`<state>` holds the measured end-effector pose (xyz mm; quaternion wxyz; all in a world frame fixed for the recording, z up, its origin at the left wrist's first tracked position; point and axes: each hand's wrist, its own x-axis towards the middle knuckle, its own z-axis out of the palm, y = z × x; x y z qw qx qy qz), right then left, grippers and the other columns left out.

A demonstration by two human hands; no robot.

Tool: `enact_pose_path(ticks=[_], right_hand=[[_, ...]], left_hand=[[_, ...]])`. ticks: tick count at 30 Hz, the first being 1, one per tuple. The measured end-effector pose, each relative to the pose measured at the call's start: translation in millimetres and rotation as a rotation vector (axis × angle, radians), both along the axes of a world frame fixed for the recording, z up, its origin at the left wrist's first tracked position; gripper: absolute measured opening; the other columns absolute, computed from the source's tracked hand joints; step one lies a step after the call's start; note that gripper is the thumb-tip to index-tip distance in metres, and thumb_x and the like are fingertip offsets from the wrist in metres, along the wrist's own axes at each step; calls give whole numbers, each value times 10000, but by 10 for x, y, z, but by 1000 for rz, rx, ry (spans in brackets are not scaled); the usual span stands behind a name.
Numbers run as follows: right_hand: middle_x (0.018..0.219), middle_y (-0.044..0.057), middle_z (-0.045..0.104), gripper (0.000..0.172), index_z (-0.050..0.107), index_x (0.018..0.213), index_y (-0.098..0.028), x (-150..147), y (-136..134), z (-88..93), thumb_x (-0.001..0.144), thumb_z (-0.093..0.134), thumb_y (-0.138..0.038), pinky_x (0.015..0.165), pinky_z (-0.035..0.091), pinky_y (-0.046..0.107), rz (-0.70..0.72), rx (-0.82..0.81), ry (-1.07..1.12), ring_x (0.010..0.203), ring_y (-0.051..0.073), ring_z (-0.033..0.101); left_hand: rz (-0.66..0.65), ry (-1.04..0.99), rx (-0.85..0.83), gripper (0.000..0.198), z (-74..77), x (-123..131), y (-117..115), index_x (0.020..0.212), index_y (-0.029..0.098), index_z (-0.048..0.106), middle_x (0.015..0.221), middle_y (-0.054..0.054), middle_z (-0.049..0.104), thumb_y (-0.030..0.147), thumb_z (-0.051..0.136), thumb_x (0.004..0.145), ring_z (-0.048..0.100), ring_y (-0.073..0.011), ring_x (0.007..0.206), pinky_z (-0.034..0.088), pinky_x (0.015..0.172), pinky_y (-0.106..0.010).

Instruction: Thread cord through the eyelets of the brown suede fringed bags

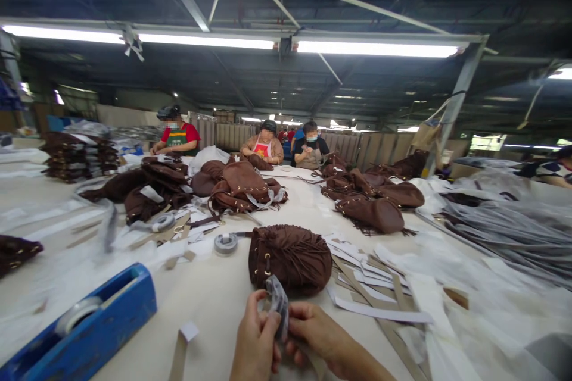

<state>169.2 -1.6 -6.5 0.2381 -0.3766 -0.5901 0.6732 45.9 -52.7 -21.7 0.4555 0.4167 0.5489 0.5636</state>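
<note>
Where the fringed bag [290, 259] lies, left hand [254, 342] and right hand [313, 327] grips pinch a clear strip [277, 300] just before it.

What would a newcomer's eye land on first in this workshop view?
Probably the brown fringed bag in the middle of the pale table, just beyond the left hand and right hand, which pinch a grey strip between them. Next, the blue tape dispenser at the near left edge and the heaps of brown bags farther back, where three people sit working.
</note>
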Motion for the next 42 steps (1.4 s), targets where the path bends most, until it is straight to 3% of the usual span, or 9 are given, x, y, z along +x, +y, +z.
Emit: enact_pose_path(ticks=[7, 13, 19, 27, 35, 42], right_hand=[[522, -2, 631, 338, 541, 678, -173, -72, 160, -192, 572, 758, -410, 385, 353, 177, -187, -51, 46, 436, 105, 538], [518, -26, 631, 362, 500, 723, -184, -213, 221, -362, 599, 790, -361, 391, 318, 165, -149, -51, 278, 417, 88, 507], [478, -60, 574, 455, 480, 699, -194, -309, 165, -377, 519, 829, -423, 416, 295, 168, -243, -107, 478, 401, 73, 471], [484, -69, 568, 470, 452, 707, -202, -295, 131, -327, 532, 830, -418, 428, 291, 168, -249, -115, 457, 407, 63, 450], [479, -46, 593, 429, 478, 684, -192, -256, 116, -224, 536, 826, -396, 421, 305, 178, -241, -24, 380, 403, 76, 458], [553, -64, 594, 346, 485, 674, -195, -100, 132, -117, 540, 790, -288, 468, 428, 208, -178, -22, 217, 497, 105, 530]], left_hand=[[81, 48, 37, 709, -202, -30, 132, 1232, 147, 297, 543, 60, 555, 595, 514, 727, 377, -93, 301, 266, 268, -188], [118, 7, 4, 864, -90, -101, 135, 1321, 129, 226, 492, 91, 519, 609, 564, 688, 365, -95, 295, 280, 268, -183], [132, -92, 6, 954, -27, -110, 137, 1268, 120, 233, 511, 54, 590, 680, 628, 605, 409, -96, 319, 329, 295, -183], [77, -82, 29, 619, -46, -104, 168, 821, 218, 379, 512, 47, 589, 720, 641, 570, 399, -63, 297, 308, 276, -164], [38, -38, 23, 609, -83, -131, 170, 821, 192, 445, 541, 36, 588, 737, 604, 600, 386, -56, 305, 311, 287, -169], [22, 211, 23, 319, -54, -162, 107, 775, 218, 449, 476, 91, 428, 535, 490, 772, 357, -88, 349, 263, 337, -189]])
